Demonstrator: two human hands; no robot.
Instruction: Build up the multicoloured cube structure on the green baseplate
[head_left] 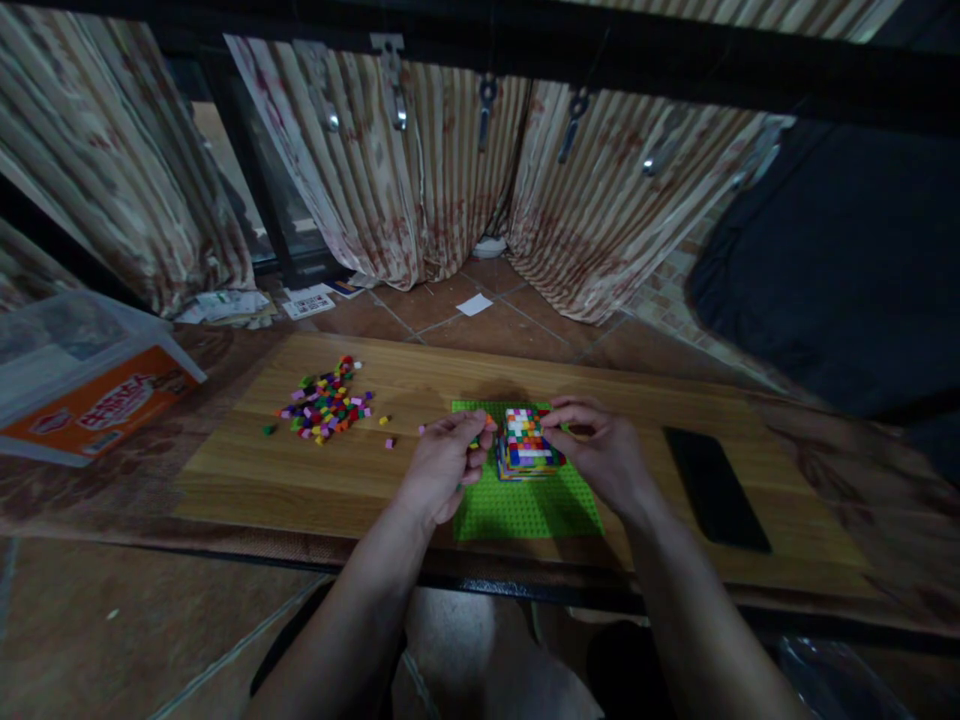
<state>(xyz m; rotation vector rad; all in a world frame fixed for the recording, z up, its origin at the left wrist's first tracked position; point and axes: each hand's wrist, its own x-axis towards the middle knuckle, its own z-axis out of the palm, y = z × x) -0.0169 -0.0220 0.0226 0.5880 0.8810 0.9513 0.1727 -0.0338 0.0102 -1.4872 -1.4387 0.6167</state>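
Observation:
A block of stacked multicoloured toy bricks [529, 450] stands on a green studded baseplate [525, 510], with white, orange and red pieces on top. To its left, my left hand [450, 455] is closed around a few small toy bricks; an orange one [490, 423] shows at the fingertips. At the stack's right upper edge, my right hand [596, 440] has its thumb and fingers pinched together. Whatever lies between those fingertips is too small to make out.
On the wooden board [247, 470], a heap of loose bricks [326, 405] lies to the left, several strays beside it. A black phone [716, 488] lies at right. A clear plastic box with an orange label [97, 410] stands far left. Striped curtains [420, 170] hang behind.

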